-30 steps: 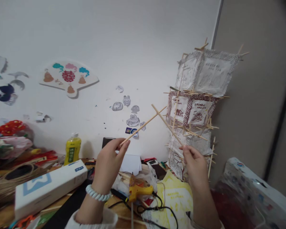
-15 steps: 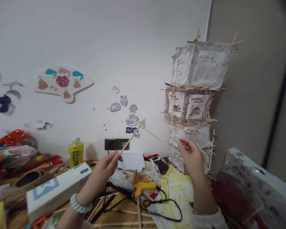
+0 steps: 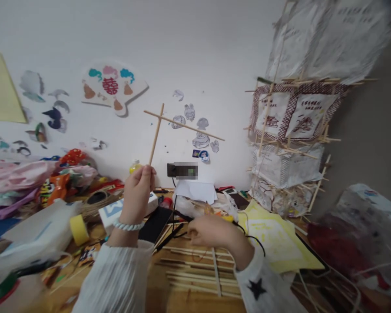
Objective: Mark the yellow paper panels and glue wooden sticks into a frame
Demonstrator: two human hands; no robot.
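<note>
My left hand [image 3: 138, 191] is raised in front of the wall, its fingers pinched around the lower end of a thin wooden stick [image 3: 155, 141]. A second wooden stick [image 3: 195, 128] crosses that one near its top, and the two meet in a lopsided cross. My right hand [image 3: 208, 232] is low over the table with its fingers curled; whatever they may hold is hidden. Behind that hand a bit of the yellow glue gun [image 3: 228, 218] shows. From under the hand a pale glue stick [image 3: 217, 274] points toward me, across several loose wooden sticks [image 3: 195, 278].
A tall tiered paper lantern [image 3: 299, 113] on a stick frame stands at the right. Yellow-painted paper [image 3: 273, 239] lies below it. A white box [image 3: 111, 215], a tape roll [image 3: 79, 229] and a twine coil [image 3: 93, 204] are on the left. A black cord [image 3: 259, 245] runs at right.
My left hand has risen with the crossed sticks. My right hand has gone from beside the slanted stick down to the glue gun on the table. The view has tilted down and shifted.
</note>
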